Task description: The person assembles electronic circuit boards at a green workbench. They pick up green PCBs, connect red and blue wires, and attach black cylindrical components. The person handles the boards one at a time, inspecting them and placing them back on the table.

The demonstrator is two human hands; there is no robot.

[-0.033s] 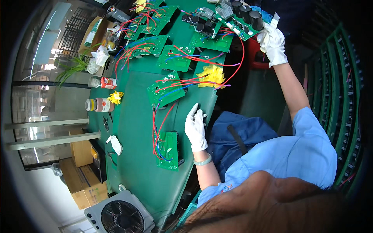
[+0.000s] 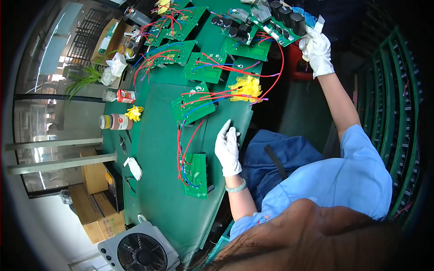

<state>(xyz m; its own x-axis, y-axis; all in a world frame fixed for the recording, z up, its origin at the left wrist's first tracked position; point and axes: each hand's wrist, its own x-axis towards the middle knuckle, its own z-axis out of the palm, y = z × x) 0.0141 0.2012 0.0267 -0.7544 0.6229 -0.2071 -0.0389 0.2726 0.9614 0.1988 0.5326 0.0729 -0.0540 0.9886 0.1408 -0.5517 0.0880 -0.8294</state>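
My right hand [image 2: 317, 49], in a white glove, is closed on the edge of a green circuit board [image 2: 276, 32] with black cylindrical capacitors, raised at the far right end of the bench. A long red wire hangs in a curve below that board. My left hand [image 2: 227, 149], also gloved, hovers or rests by the bench's near edge with its fingers stretched out and nothing in them. Nearest to it are a wired circuit board [image 2: 196, 174] lying flat and another wired board [image 2: 193, 106] farther up. A crumpled heap of yellow tape pieces [image 2: 246, 88] lies beneath some red wires.
More wired boards [image 2: 185, 25] crowd the bench's far end. Along the left side are a jar [image 2: 121, 122], a small red-and-white box [image 2: 126, 96], pliers [image 2: 123, 143] and a white glove-like cloth [image 2: 133, 168]. A box fan [image 2: 142, 250] stands below. Green racks [image 2: 384, 117] line the right.
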